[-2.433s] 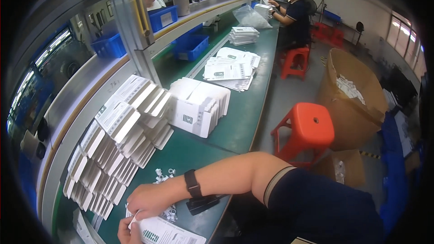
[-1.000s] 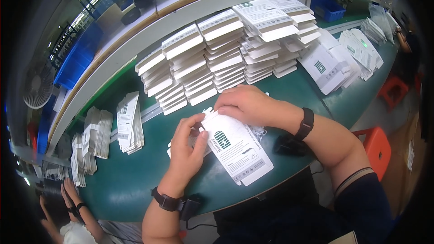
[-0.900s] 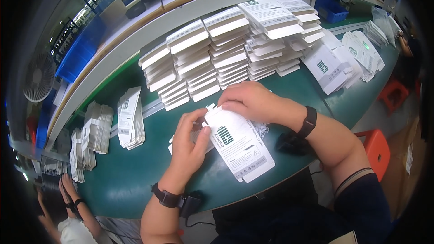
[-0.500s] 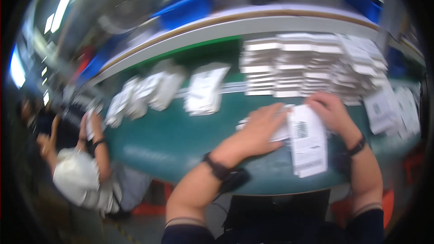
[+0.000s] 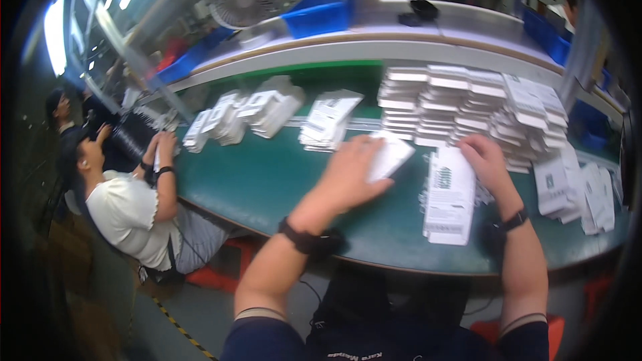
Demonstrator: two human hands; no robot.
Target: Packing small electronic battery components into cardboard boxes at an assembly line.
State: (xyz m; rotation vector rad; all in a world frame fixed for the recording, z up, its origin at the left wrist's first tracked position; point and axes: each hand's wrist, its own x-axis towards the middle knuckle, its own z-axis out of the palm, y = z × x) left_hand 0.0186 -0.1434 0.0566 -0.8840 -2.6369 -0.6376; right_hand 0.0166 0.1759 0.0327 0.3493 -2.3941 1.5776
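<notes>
My left hand (image 5: 349, 172) grips a flat white carton (image 5: 393, 157) between thumb and fingers, above the green tabletop, just in front of a small pile of printed white cartons (image 5: 329, 120). To the right, my right hand (image 5: 483, 161) has its curled fingers on the upper right corner of another flat white carton (image 5: 449, 204), printed with dark text. That carton lies in front of me, and clear, crinkled edges stick out beneath it on both sides. What makes those edges is too small to tell.
Tall stacks of white cartons (image 5: 441, 103) stand behind my right hand, with loose cartons (image 5: 558, 184) at the right. More piles (image 5: 267, 107) sit at the left. A raised shelf (image 5: 334, 46) bears a blue bin (image 5: 317, 13). A co-worker (image 5: 130, 207) sits at the left.
My left hand has moved left, away from the printed carton, carrying a white carton with it. My right hand stays at the printed carton's upper corner. The view has shifted slightly.
</notes>
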